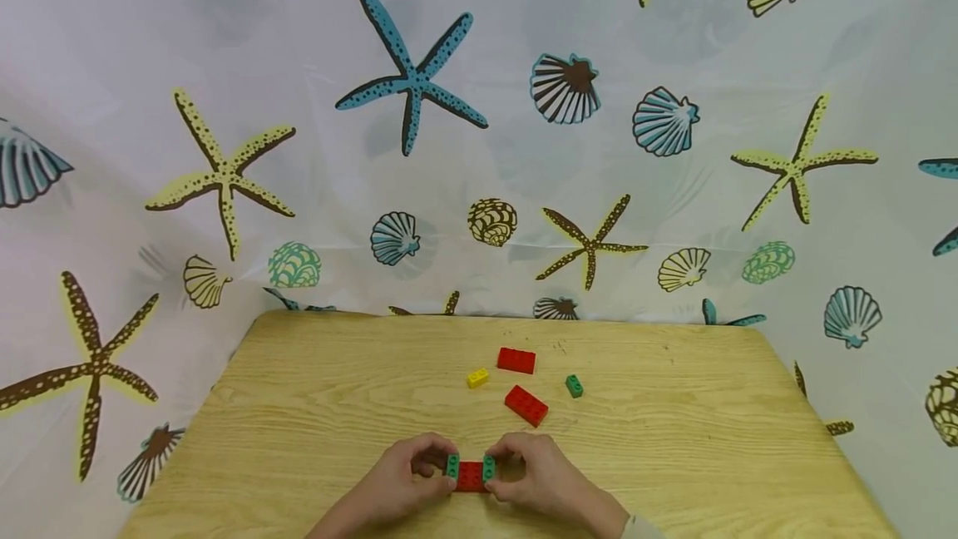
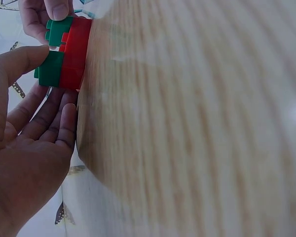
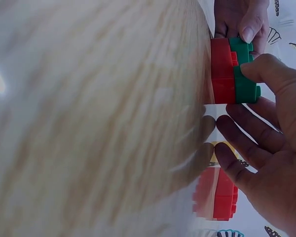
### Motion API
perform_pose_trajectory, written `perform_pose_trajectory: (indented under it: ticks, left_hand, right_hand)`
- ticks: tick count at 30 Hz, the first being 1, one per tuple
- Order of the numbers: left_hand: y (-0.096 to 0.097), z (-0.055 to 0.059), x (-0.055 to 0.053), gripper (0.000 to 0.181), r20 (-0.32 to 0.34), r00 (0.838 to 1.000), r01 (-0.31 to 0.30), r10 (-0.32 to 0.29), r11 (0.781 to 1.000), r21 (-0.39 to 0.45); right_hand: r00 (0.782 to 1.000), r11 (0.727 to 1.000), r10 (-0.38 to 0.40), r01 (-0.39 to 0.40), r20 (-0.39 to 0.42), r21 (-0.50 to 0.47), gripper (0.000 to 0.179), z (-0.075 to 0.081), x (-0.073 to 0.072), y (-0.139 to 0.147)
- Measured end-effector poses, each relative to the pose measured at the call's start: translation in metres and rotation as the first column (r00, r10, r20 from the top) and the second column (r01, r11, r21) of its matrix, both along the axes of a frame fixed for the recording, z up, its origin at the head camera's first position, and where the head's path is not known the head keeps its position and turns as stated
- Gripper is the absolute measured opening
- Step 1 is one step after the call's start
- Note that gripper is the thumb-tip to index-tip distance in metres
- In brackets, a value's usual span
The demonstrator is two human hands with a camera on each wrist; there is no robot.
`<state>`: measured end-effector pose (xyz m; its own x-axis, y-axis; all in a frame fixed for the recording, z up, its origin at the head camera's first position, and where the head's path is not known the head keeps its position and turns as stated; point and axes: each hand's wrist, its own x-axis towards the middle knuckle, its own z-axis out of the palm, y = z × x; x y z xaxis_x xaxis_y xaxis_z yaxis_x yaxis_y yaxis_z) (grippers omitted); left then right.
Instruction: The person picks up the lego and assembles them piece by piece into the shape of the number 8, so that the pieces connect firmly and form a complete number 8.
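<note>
A red toy brick (image 1: 471, 477) lies on the wooden table near its front, studs up. Two small green bricks sit on top of it: a left green brick (image 1: 452, 466) on one end and a right green brick (image 1: 489, 468) on the other, with red studs showing between. My left hand (image 1: 397, 479) pinches the left green brick between thumb and fingers. The right green brick is pinched by my right hand (image 1: 545, 477). In the left wrist view, the red brick (image 2: 77, 54) stands against the tabletop, with the left hand's lower fingers loosely bent beside it.
Behind the hands lie two loose red bricks, a nearer one (image 1: 526, 405) and a farther one (image 1: 516, 360). A small yellow brick (image 1: 477, 378) is to their left, a small green brick (image 1: 574, 386) to their right. A curtain printed with sea stars and shells (image 1: 486, 148) borders the table (image 1: 337, 389).
</note>
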<state>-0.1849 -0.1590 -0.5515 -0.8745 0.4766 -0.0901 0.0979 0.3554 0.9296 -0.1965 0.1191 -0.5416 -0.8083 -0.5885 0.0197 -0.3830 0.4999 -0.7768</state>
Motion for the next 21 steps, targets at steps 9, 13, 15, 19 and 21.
perform_pose_trajectory:
  ticks: [9, 13, 15, 19, 21]
  left_hand:
    - [-0.0003, -0.0006, 0.0006, 0.033, -0.014, 1.000, 0.005, -0.005, 1.000, 0.020]
    - [-0.0003, -0.0013, 0.0010, 0.033, -0.018, 1.000, 0.006, -0.006, 0.999, 0.035]
    - [-0.0002, -0.0013, 0.0010, 0.033, -0.017, 1.000, 0.007, -0.006, 0.999, 0.038]
    - [-0.0001, -0.0002, 0.0008, 0.034, -0.012, 1.000, 0.006, -0.006, 0.999, 0.032]
    - [0.0000, 0.0001, 0.0005, 0.034, -0.012, 1.000, 0.007, -0.006, 1.000, 0.026]
  right_hand:
    - [0.999, 0.999, 0.021, -0.021, -0.030, -0.028, 0.028, -0.0021, 0.0003, 0.0013]
    - [0.999, 0.999, 0.022, -0.023, -0.037, -0.031, 0.028, -0.0027, 0.0004, 0.0016]
    - [0.999, 0.999, 0.021, -0.022, -0.037, -0.033, 0.027, -0.0026, 0.0005, 0.0016]
    - [0.999, 0.999, 0.022, -0.023, -0.036, -0.033, 0.028, -0.0023, 0.0002, 0.0017]
    - [0.999, 0.999, 0.023, -0.024, -0.038, -0.029, 0.030, -0.0023, -0.0002, 0.0020]
